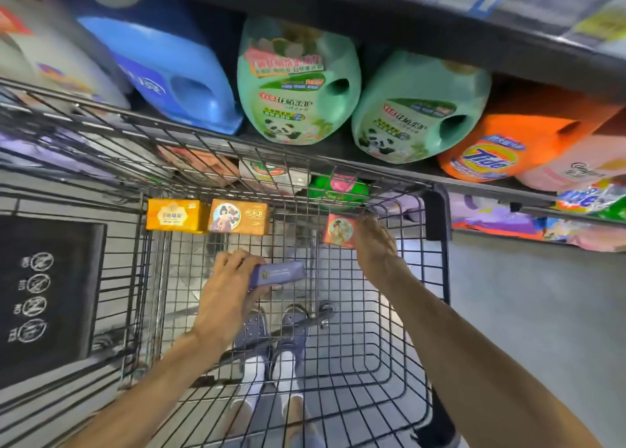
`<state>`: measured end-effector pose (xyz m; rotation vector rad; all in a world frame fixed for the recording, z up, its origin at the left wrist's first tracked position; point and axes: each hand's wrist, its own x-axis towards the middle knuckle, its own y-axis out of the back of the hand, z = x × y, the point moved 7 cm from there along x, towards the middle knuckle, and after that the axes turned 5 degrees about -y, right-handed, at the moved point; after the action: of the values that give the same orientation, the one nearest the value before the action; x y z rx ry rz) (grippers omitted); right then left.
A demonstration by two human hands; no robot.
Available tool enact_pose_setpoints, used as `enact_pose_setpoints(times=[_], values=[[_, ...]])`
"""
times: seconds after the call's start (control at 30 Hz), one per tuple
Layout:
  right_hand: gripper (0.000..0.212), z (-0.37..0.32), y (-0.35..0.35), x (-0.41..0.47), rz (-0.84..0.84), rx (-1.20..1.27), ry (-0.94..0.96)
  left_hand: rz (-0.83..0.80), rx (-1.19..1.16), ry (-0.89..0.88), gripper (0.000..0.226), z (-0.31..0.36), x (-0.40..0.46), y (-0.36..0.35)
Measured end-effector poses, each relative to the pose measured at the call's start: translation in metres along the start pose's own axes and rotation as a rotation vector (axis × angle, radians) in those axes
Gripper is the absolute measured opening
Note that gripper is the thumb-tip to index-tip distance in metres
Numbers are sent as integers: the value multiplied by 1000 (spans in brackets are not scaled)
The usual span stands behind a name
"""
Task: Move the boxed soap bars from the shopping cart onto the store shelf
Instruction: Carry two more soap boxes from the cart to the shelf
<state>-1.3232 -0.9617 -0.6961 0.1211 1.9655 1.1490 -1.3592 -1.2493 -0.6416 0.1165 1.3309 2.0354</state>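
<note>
I had the left hand [227, 288] clamped on a purple soap box [278, 273], the right hand [374, 240] pinching a red soap box [339, 231] at the cart's [437, 210] far right corner; lifting both to the shelf looked next.

Wire shopping cart [372, 363], yellow soap box [176, 215] and orange soap box [239, 217] inside, side by side

We lose right hand [374, 240] fingertips behind red soap box [339, 231]. Beyond shopping cart [437, 210] far wall, shelf goods blurred; white jug [40, 57] cropped at left edge.
</note>
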Motion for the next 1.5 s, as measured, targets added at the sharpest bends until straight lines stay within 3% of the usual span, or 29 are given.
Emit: enact_pose_setpoints(times=[0.03, 0.13, 0.27, 0.3, 0.43, 0.67, 0.8, 0.87, 0.97, 1.03, 1.17, 1.37, 1.5], values=[[29, 3, 5, 1, 23, -73, -13, 3, -35, 25, 44, -5, -3, 2], [35, -8, 9, -10, 33, -216, 182, 3, -101, 68, 45, -13, -7, 4], [72, -6, 14, -32, 71, 82, 238, -14, -203, 139, 46, -26, -15, 3], [67, -8, 21, -41, 96, 126, 232, -25, -221, 154, 47, -30, -17, 2], [14, -29, 25, -66, 30, 149, 188, -65, -302, 184, 49, -39, -29, 9], [31, -29, 36, -100, -21, 322, 109, -95, -423, 257, 50, -29, -36, 48], [26, -38, 71, -143, -29, 619, 83, -28, -571, 239, 47, -9, -37, 85], [34, -40, 95, -169, 25, 718, 111, 36, -615, 205, 48, 2, -39, 112], [16, -39, 138, -206, 96, 846, 145, 81, -708, 144, 51, 27, -43, 158], [28, -26, 162, -225, 132, 916, 100, 95, -785, 111, 49, 51, -50, 192], [47, 2, 222, -283, 227, 913, 140, 113, -712, -77, 41, 110, -59, 262], [47, 42, 322, -396, 455, 977, 124, 80, -681, -336, 41, 244, -67, 339], [46, 88, 367, -462, 604, 1041, 96, 72, -691, -464, 56, 332, -68, 362]])
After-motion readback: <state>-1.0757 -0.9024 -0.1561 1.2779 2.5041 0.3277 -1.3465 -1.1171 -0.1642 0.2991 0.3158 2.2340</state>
